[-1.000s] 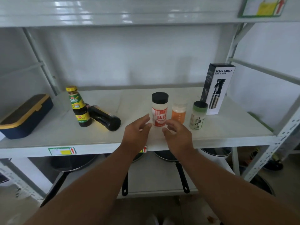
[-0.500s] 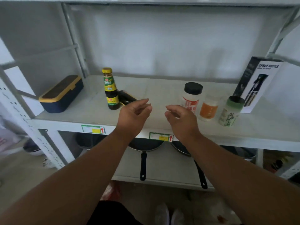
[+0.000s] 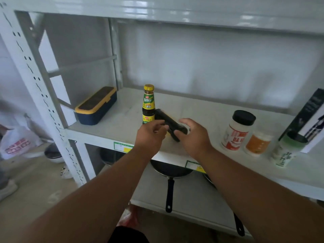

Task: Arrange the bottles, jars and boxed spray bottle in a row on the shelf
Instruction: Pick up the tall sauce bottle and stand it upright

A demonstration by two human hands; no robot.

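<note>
A dark sauce bottle (image 3: 166, 120) lies on its side on the white shelf (image 3: 114, 130), next to an upright sauce bottle (image 3: 148, 102) with a yellow cap and green label. My right hand (image 3: 195, 137) cups the lying bottle's near end, thumb in front and fingers behind. My left hand (image 3: 150, 135) reaches its loosely curled fingertips to the bottle's left side. To the right stand a white jar (image 3: 236, 132) with a black lid, a small orange jar (image 3: 257, 143), a green-lidded jar (image 3: 284, 151) and the boxed spray bottle (image 3: 310, 118).
A navy box with a yellow rim (image 3: 96, 106) sits at the shelf's left end. Frying pans (image 3: 171, 174) lie on the lower shelf. A perforated upright post (image 3: 40, 95) stands at the left, and a white bag (image 3: 17, 142) lies on the floor.
Both hands moved forward and left from in front of the jars to the lying dark bottle. The view swung left, putting the jars and box at the right.
</note>
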